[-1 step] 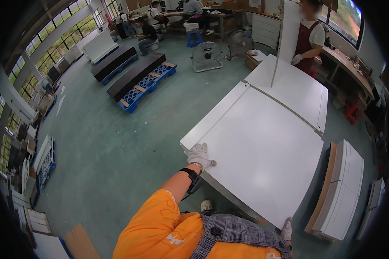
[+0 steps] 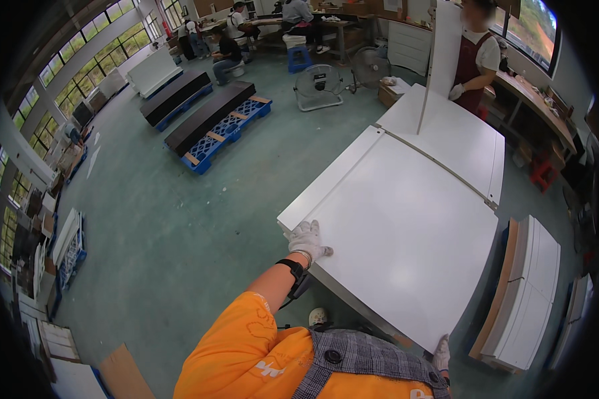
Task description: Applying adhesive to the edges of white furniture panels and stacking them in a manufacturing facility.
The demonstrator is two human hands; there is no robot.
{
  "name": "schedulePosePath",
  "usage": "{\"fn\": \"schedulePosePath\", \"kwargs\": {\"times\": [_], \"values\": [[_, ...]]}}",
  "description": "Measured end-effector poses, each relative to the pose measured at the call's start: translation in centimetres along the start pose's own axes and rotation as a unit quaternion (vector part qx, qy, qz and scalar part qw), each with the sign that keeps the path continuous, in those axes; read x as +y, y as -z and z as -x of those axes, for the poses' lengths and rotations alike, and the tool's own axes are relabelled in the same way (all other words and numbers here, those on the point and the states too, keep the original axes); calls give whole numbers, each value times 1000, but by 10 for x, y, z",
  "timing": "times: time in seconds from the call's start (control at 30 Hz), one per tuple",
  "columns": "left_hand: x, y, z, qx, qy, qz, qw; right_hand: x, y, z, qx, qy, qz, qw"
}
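A large white panel (image 2: 406, 219) lies flat in front of me, its surface smooth and glossy. My left hand (image 2: 307, 241), in a pale work glove, rests on its near left corner with the fingers spread and the thumb apart. At the near right corner my right hand (image 2: 440, 354), also gloved, curls at the panel's edge, with a digit showing on top and the rest hidden below the rim and behind my clothing. Beyond a metal-coloured seam lies a second white panel (image 2: 466, 143). A person (image 2: 478, 66) in a dark red apron stands there beside an upright white board (image 2: 440, 60).
Stacked white panels (image 2: 529, 292) stand on the floor at right. Blue pallets (image 2: 229, 133) carry long black blocks (image 2: 209, 118) at far left. Floor fans (image 2: 318, 85), a blue stool (image 2: 299, 58) and several seated people are at the back. A workbench (image 2: 532, 100) runs along the right wall.
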State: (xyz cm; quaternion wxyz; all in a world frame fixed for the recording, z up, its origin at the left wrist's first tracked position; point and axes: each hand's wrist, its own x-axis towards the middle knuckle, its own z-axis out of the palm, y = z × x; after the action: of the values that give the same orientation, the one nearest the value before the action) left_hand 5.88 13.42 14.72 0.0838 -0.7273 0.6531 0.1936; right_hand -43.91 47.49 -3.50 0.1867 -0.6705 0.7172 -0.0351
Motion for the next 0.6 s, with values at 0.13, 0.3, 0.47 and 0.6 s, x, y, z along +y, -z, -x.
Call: {"fn": "schedulePosePath", "kwargs": {"times": [0.13,0.3,0.47,0.6], "values": [[-25,-8,17,43,36,-15,998,-108,116,-33,-86,-327,-540,771],[-1,-7,12,52,-10,16,998,-10,75,-18,32,-216,-110,970],[-7,-38,26,35,-9,58,998,-91,146,-64,25,-126,37,991],[-8,-29,44,22,-3,65,998,69,28,-146,244,141,217,935]]}}
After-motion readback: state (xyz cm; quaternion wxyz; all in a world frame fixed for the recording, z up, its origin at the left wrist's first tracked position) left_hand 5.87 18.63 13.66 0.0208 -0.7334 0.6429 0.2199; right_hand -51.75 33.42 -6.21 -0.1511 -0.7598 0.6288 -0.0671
